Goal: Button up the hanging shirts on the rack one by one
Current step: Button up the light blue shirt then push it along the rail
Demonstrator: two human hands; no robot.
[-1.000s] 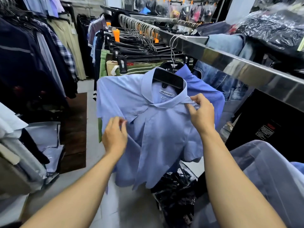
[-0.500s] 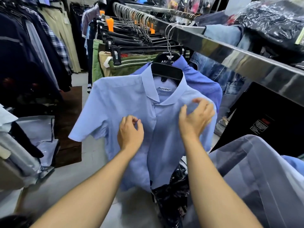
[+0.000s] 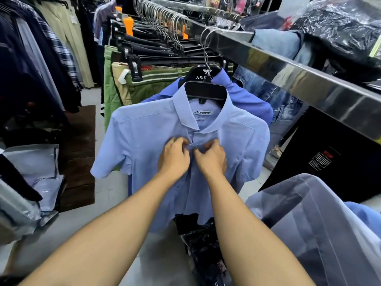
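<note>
A light blue shirt [image 3: 148,141] is hanging from a black hanger [image 3: 206,91] on the steel rail [image 3: 288,75], at the near end of the row of garments. Its collar is lying open around a white label, and its two front edges are meeting down the middle of the chest. The person's left hand [image 3: 175,155] and right hand [image 3: 212,157] are both working at that middle line, a little below the collar, with their knuckles almost touching. The left hand's grip is narrow, its fingers curling in and pinching the shirt's front edge. The right hand's grip is likewise narrow, its fingertips pinching the opposite edge of the shirt. The button itself is hiding under the fingers. A darker blue shirt [image 3: 247,100] is hanging just behind the light one on a second black hanger. Farther along the rail, green trousers [image 3: 148,87] and dark garments are hanging from clip hangers. A clear plastic bag [image 3: 309,223] holding pale cloth is lying at the lower right.
</note>
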